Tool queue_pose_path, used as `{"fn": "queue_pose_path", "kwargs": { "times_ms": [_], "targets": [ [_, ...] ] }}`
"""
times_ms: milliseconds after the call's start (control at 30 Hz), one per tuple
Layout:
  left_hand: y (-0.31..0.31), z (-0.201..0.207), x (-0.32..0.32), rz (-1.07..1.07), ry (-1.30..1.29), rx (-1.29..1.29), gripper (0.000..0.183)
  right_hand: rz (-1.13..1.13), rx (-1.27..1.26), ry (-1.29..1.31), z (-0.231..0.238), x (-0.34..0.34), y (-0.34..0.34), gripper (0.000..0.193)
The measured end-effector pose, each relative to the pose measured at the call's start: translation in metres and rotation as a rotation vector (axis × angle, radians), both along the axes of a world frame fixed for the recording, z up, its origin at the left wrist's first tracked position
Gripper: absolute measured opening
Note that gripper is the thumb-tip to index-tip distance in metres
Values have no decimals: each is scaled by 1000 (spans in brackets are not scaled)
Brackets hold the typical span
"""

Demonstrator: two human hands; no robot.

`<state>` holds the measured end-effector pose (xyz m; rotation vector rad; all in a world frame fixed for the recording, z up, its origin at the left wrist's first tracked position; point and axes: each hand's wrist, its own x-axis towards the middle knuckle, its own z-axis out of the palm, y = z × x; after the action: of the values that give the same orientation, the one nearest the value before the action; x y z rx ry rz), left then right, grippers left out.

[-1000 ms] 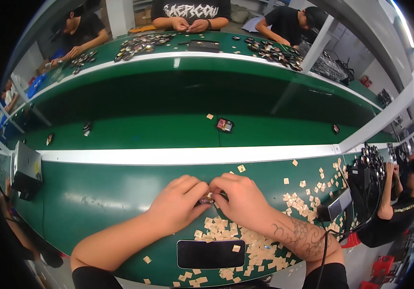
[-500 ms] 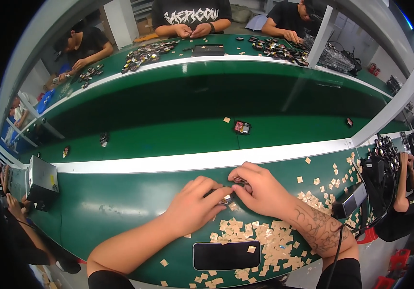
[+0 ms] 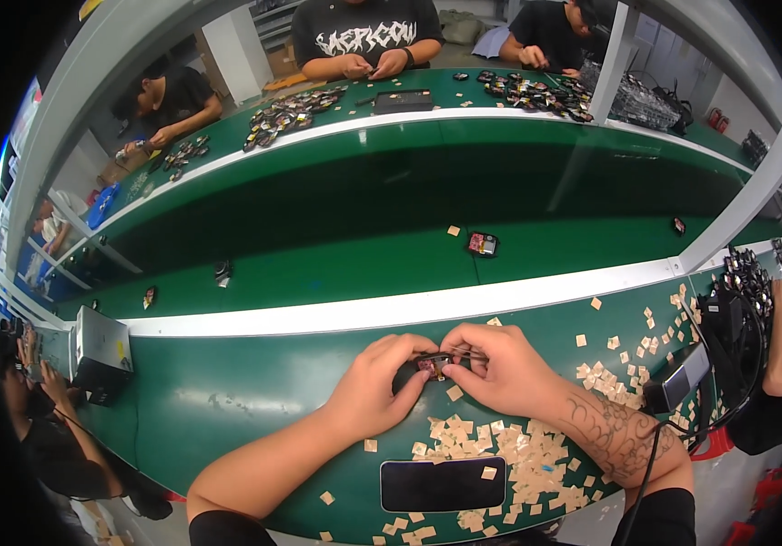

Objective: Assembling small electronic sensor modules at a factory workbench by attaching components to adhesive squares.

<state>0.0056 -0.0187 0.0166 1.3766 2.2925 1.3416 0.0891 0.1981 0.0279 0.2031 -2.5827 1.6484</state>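
Observation:
Between my two hands, above the green bench, is a small black electronic device (image 3: 433, 366) with a red circuit board showing inside its casing. My left hand (image 3: 374, 380) is closed on its left side, thumb at the near edge. My right hand (image 3: 502, 371) grips the right side with its thumb at the edge. Thin metal tweezers (image 3: 469, 353) appear to lie within the right-hand fingers, partly hidden. Small beige square pieces (image 3: 523, 455) are heaped near my right forearm, and a black phone (image 3: 443, 485) lies in front of me with one square on it.
A white rail (image 3: 363, 312) divides my bench from a green belt carrying another open device (image 3: 482, 244). A grey metal box (image 3: 102, 353) stands left. At right are a dark boxy device (image 3: 677, 378) and cables. Co-workers sit across and on both sides, near piles of devices (image 3: 291, 116).
The whole view has shifted slightly. My hands have turned the device so its red board shows, and my right thumb has moved onto its edge.

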Motion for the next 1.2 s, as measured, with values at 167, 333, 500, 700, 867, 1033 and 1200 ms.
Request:
{"fn": "queue_pose_path", "kwargs": {
  "times_ms": [167,333,500,700,867,1033,1200],
  "targets": [
    [3,6,-4,3,-161,-68,23,-20,33,44,-4,-1,0,17],
    [6,5,-2,47,-158,-59,23,-9,49,-20,-4,-5,2,20],
    [1,-3,-13,145,61,-16,22,-68,-19,158,-10,-9,-5,21],
    [-12,-17,-102,537,70,-1,22,-172,154,236,-22,-9,21,10],
    [-51,-23,-148,673,319,-192,35,-187,190,258,-22,-6,23,9],
    [-131,-17,-186,999,544,-645,48,-199,223,241,-27,-8,21,12],
    [-155,-15,-212,744,373,-575,45,-170,165,226,-25,-11,22,12]
  ]
}}
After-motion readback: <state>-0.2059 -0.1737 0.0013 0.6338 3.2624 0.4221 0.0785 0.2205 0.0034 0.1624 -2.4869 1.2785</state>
